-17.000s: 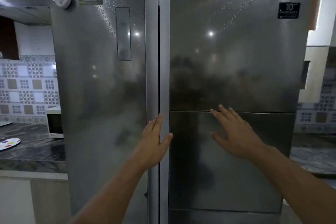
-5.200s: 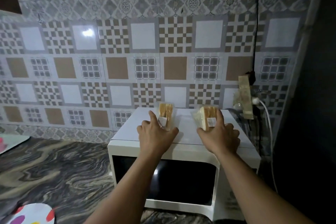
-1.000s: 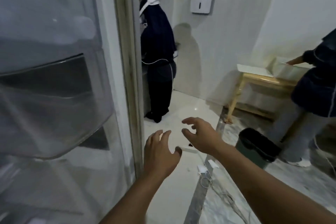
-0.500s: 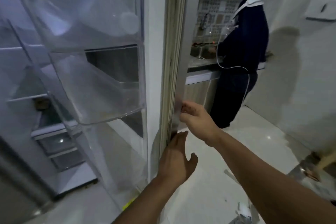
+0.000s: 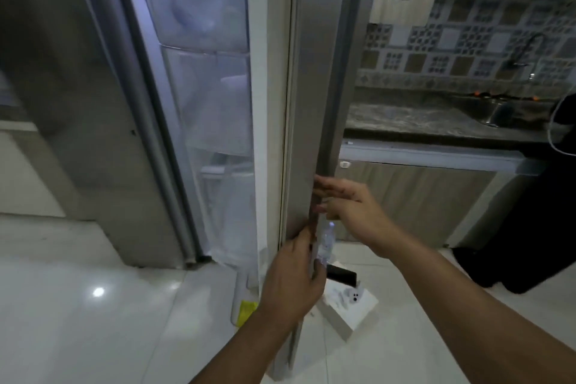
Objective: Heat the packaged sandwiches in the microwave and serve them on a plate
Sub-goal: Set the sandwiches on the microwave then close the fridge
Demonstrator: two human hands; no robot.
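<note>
Two hands meet the brushed-steel fridge door: left hand clasps its edge, right hand presses flat-fingered

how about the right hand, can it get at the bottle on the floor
Probably yes: the right hand is above the bottle, on the same side of the fridge door, nothing between them.

One person, only hands and forearms in shot. Left hand bare, knuckles and tendons faintly visible on the back, fingertips blurred. Right hand bare, fingers long and slim, smeared by blur, nails too soft to make out. Left forearm bare to the bottom edge, slim. Right forearm bare to the lower right corner, looks much thicker close to the lens.
</note>
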